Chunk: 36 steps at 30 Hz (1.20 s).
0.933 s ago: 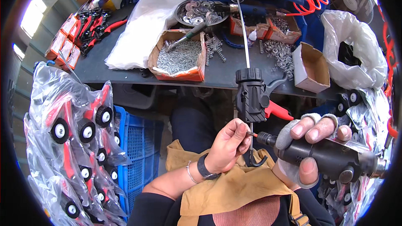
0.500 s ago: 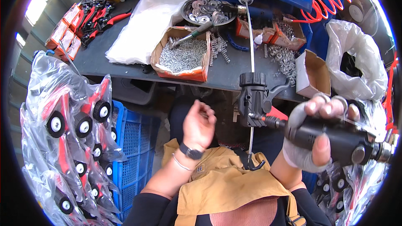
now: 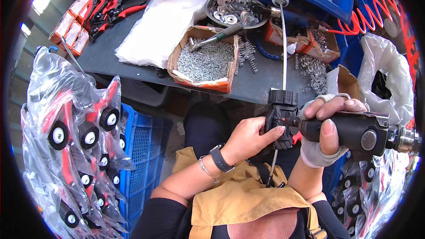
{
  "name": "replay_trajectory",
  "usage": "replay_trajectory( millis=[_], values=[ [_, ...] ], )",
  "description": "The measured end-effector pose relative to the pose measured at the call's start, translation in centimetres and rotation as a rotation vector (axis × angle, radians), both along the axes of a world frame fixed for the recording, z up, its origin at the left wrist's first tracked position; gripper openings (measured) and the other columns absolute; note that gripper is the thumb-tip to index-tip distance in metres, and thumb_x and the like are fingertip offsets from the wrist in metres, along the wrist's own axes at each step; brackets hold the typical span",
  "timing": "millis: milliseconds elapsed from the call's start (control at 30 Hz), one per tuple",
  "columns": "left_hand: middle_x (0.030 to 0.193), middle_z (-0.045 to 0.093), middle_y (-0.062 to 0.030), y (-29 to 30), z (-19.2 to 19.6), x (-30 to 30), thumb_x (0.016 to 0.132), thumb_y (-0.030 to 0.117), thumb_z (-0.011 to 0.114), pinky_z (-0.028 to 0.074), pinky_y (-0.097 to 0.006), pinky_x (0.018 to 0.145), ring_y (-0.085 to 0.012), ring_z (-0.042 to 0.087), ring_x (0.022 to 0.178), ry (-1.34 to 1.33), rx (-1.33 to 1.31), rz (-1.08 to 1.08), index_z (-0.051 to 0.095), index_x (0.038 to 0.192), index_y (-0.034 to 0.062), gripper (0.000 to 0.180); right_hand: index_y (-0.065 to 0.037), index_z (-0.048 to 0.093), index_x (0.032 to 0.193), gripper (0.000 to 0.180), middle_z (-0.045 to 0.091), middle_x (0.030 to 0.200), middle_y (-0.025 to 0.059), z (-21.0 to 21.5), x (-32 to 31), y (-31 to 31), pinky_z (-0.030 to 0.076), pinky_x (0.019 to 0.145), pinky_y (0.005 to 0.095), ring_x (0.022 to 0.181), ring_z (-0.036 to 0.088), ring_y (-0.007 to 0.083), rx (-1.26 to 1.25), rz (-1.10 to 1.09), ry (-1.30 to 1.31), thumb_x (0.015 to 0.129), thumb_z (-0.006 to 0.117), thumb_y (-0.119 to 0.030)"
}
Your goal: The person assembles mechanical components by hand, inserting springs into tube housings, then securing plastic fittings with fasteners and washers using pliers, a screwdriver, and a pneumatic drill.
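Though it hung apart earlier, the left hand (image 3: 248, 140) grips the housing (image 3: 280, 109).

Both hands (image 3: 249, 140) (image 3: 328, 139) grip, left fingers (image 3: 256, 125) probably curled behind.

Rod (image 3: 284, 57) obstructs; gap beside box (image 3: 208, 84)

No legible lettering or numbers; only tiny, blurred print on the orange-and-white boxes (image 3: 71, 31)
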<state>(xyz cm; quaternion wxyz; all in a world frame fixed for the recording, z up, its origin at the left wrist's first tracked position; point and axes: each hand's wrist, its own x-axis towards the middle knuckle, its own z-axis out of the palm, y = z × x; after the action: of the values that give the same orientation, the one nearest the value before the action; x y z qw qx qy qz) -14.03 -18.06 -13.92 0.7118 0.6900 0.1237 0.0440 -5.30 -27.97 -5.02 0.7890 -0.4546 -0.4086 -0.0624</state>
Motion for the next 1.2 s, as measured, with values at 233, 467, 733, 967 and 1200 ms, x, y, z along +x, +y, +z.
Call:
replay_trajectory(
  millis=[233,467,733,967,1200],
  values=[
    [0.071,0.052,-0.0001,1.2,-1.0,-1.1,0.089,0.021,0.061,0.039,-0.021,0.055,-0.0084,0.048,0.060,-0.024,-0.777,0.196,0.055,0.092,0.0047,0.018,-0.004,0.036,0.130,0.061,0.050,0.103,0.0148,1.4,-0.9,-1.3,0.044,0.083,0.0363,0.091,0.050,0.0269,0.123,0.012,0.002,0.076,0.063,-0.011],
    [0.096,0.062,-0.0124,0.1,-0.2,-3.5,0.096,0.011,0.046,0.055,-0.025,0.067,-0.0186,0.064,0.079,-0.177,-1.085,0.188,0.051,0.109,-0.0011,0.019,-0.011,0.042,0.115,0.052,0.045,0.094,0.0099,2.9,-4.0,-3.0,0.047,0.060,0.0255,0.083,0.052,0.0229,0.154,-0.056,0.011,0.073,0.071,-0.015],
    [0.094,0.063,-0.0092,-2.3,1.2,-5.4,0.093,0.009,0.053,0.053,-0.024,0.063,-0.0149,0.063,0.079,-0.107,-1.134,-0.004,0.056,0.100,0.0019,0.011,-0.010,0.042,0.124,0.059,0.044,0.095,0.0097,2.5,-6.6,-4.8,0.044,0.055,0.0261,0.076,0.051,0.0206,0.207,-0.009,-0.065,0.072,0.069,-0.016],
    [0.088,0.059,-0.0016,-3.2,1.0,-6.0,0.095,0.015,0.051,0.045,-0.020,0.058,-0.0081,0.055,0.072,-0.121,-1.059,-0.032,0.056,0.104,0.0048,0.015,-0.011,0.042,0.122,0.062,0.046,0.089,0.0084,3.0,-7.8,-5.6,0.045,0.060,0.0251,0.069,0.052,0.0200,0.107,-0.028,-0.071,0.068,0.072,-0.015],
    [0.087,0.060,-0.0022,-3.8,1.3,-5.7,0.093,0.016,0.055,0.045,-0.020,0.058,-0.0089,0.056,0.070,-0.096,-1.102,-0.013,0.057,0.105,0.0033,0.018,-0.010,0.043,0.121,0.062,0.047,0.089,0.0094,2.9,-7.4,-5.9,0.046,0.061,0.0253,0.069,0.053,0.0205,0.199,-0.089,-0.040,0.067,0.073,-0.015]
  ],
)
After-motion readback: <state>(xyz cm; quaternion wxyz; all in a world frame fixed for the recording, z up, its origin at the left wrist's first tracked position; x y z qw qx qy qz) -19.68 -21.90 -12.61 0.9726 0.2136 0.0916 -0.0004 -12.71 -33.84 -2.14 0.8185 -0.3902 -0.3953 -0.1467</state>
